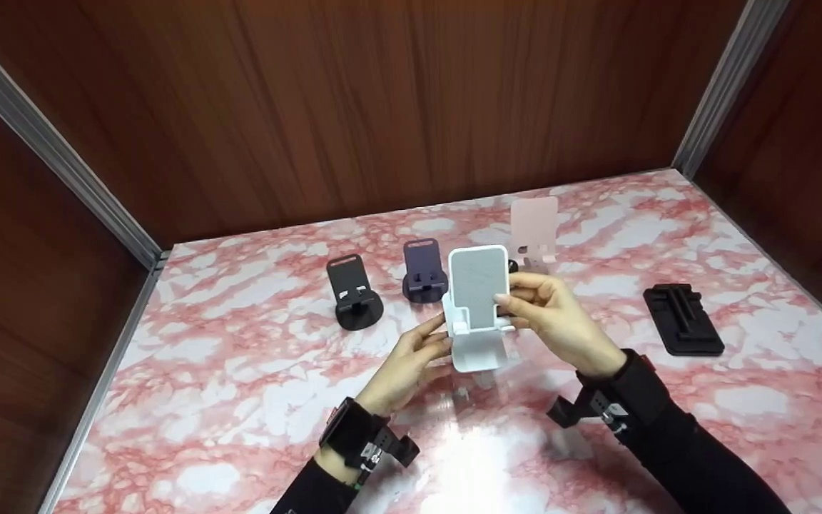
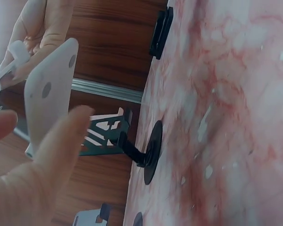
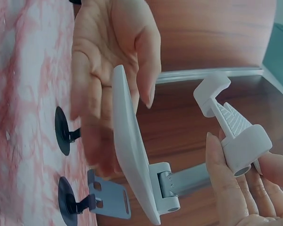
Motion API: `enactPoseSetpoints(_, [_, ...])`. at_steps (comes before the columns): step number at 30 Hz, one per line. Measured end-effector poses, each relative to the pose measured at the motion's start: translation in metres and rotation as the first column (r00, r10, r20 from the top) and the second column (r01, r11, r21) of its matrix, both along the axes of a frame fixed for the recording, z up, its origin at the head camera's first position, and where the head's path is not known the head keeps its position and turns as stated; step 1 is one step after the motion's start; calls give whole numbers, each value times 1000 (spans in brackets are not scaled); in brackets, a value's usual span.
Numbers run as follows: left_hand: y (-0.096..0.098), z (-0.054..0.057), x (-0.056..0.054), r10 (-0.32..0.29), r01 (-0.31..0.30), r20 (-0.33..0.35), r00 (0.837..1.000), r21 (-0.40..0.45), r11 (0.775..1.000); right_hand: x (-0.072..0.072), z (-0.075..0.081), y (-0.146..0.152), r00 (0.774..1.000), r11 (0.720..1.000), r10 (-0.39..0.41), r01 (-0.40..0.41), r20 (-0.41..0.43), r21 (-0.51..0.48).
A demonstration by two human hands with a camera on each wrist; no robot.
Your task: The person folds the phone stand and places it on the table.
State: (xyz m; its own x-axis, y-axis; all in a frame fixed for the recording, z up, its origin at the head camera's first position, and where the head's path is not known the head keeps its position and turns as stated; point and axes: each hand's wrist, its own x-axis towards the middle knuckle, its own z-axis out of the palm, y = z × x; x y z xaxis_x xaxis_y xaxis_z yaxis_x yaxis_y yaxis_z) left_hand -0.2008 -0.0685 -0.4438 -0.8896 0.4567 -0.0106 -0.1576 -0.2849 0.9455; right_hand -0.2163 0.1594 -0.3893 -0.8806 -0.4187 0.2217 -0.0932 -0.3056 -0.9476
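Left wrist view: frame edge crops white stand (image 2: 52, 104) and left hand (image 2: 30, 186).

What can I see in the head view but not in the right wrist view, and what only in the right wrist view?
Only the head view shows the upright pale pink phone stand and the flat black folded stand.

Only the right wrist view shows the silver-grey hinged arm of the white plastic phone stand.

Both show that white stand, the right hand pinching it, the left hand near it, the round-based black phone stand, the round-based dark purple phone stand and the pink-and-white marbled tabletop.
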Motion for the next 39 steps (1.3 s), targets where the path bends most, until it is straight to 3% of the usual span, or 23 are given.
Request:
enactPoseSetpoints(6, [2, -2, 0, 91, -91, 0, 996, -21, 996, 1, -1, -4, 1000, 1000, 27, -27, 2, 4])
enactPoseSetpoints(11, [2, 0, 1, 110, -109, 14, 994, -34, 993, 2, -1, -3, 998, 998, 28, -25, -56, 52])
enactPoseSetpoints(16, [1, 3, 2, 96, -96, 15, 995, -28, 995, 2, 1, -2, 985, 982, -75, 99, -153, 161])
enactPoseSetpoints(20, [1, 3, 2, 84, -83, 19, 996, -18, 996, 2, 3, -5, 978, 973, -136, 162, -160, 164])
enactPoseSetpoints(29, [3, 2, 4, 56, -56, 17, 998, -23, 998, 2, 3, -2, 993, 975, -73, 90, -93, 204])
enactPoseSetpoints(39, [5, -3, 4, 61, -60, 10, 998, -72, 996, -6, -3, 2, 990, 958, -20, 58, -137, 279])
